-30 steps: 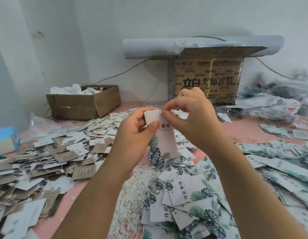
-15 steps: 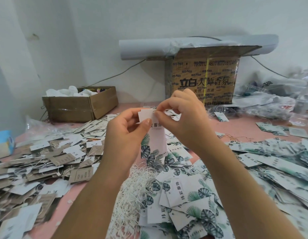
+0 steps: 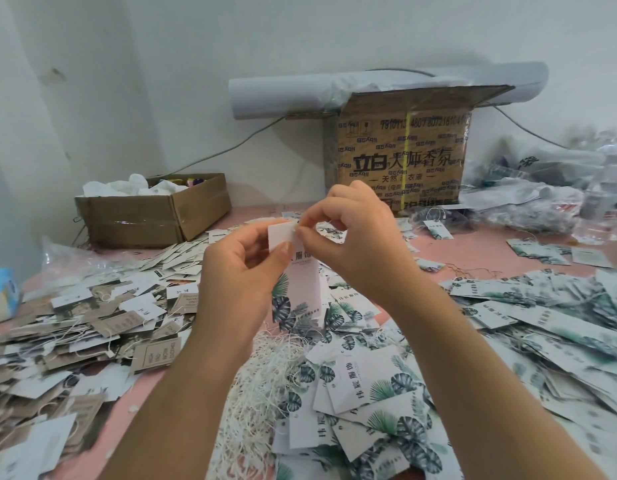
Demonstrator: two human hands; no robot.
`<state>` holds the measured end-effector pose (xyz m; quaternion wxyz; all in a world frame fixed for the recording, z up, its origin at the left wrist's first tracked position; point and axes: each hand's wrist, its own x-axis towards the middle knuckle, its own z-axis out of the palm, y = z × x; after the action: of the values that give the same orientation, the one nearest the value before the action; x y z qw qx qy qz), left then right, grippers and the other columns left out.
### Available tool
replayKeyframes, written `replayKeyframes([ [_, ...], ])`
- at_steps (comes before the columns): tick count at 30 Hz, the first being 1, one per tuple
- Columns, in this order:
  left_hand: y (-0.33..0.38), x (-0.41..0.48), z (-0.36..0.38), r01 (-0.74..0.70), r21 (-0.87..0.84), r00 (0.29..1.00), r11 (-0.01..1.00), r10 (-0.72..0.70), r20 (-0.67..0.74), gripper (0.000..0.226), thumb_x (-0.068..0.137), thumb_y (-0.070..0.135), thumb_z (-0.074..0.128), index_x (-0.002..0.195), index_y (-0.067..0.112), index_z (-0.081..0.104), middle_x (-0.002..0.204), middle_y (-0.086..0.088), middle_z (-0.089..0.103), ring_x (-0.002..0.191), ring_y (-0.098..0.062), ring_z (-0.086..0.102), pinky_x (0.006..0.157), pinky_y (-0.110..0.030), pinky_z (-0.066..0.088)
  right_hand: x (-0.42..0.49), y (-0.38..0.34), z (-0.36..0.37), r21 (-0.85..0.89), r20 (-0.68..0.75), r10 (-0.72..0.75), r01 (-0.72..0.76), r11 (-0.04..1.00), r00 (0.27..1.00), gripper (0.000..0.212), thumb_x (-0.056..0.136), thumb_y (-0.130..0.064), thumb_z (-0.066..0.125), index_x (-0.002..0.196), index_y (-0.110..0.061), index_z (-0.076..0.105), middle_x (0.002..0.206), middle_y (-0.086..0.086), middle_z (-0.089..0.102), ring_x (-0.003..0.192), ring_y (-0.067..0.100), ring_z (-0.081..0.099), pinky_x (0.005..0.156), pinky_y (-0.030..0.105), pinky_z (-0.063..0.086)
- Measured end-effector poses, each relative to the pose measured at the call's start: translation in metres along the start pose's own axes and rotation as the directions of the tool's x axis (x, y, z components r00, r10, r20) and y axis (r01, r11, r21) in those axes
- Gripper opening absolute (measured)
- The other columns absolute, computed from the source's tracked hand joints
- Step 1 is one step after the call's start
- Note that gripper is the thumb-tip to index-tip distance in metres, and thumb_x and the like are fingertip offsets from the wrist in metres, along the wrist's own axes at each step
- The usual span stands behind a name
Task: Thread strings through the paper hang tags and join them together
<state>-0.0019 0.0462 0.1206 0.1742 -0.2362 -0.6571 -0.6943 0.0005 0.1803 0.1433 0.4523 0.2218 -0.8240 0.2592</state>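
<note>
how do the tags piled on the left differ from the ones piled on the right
The left pile mixes small brown card tags with plain white ones; the right pile is white tags printed with green leaves. Tags in the left pile look short and squat, while those in the right pile look longer and narrower. Both lie loose and overlapping on the pink table.

Low cardboard box (image 3: 151, 216) left — paper roll (image 3: 283, 98) atop the printed carton (image 3: 400, 157)

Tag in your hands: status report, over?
Left hand grips tag upright. Right hand pinches its top edge. Nothing in the way.
</note>
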Motion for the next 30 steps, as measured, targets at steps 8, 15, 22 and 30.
replayKeyframes([
  [8,0.0038,-0.0018,0.0028,-0.005,-0.004,1.0,1.0,0.005,0.007,0.02,0.087,0.009,0.059,0.085,0.027,0.068,0.076,0.011,0.073,0.07,-0.001,0.067,0.058,-0.012,0.049,0.0006,0.0001,-0.0006,-0.019,-0.015,0.012,-0.012,1.0,1.0,0.006,0.081,-0.014,0.068,0.077,-0.009,0.069,0.063,-0.02,0.032,0.071,0.012,0.033,0.06,0.021,0.027],
  [15,0.006,0.0008,-0.0003,0.128,-0.252,0.991,0.959,-0.118,0.054,0.032,0.093,0.016,0.048,0.074,0.022,0.073,0.075,0.002,0.071,0.068,-0.008,0.065,0.061,-0.022,0.055,0.0,-0.0008,-0.0032,0.181,0.032,0.134,-0.138,0.974,0.99,0.006,0.083,-0.017,0.068,0.077,-0.019,0.067,0.063,-0.014,0.044,0.065,0.002,0.037,0.062,0.014,0.032],
  [22,0.0013,0.0028,-0.0015,0.137,-0.334,0.99,0.933,-0.137,0.022,0.013,0.062,0.019,0.064,0.075,0.014,0.066,0.067,0.002,0.066,0.063,-0.007,0.063,0.06,-0.02,0.054,-0.0017,-0.0047,0.0002,0.409,0.133,0.208,-0.244,0.879,0.969,0.011,0.082,-0.011,0.069,0.075,-0.018,0.065,0.044,-0.021,0.045,0.043,-0.001,0.038,0.046,0.008,0.028],
  [30,0.001,0.0044,-0.0024,0.196,-0.252,0.977,0.948,-0.211,-0.033,0.026,0.09,-0.001,0.049,0.076,0.018,0.057,0.061,0.004,0.061,0.052,-0.002,0.053,0.049,-0.016,0.046,-0.0018,-0.0011,0.0016,0.428,0.247,0.214,-0.304,0.851,0.945,0.014,0.082,-0.017,0.069,0.071,-0.023,0.063,0.038,-0.015,0.041,0.039,0.002,0.033,0.043,0.008,0.026],
])
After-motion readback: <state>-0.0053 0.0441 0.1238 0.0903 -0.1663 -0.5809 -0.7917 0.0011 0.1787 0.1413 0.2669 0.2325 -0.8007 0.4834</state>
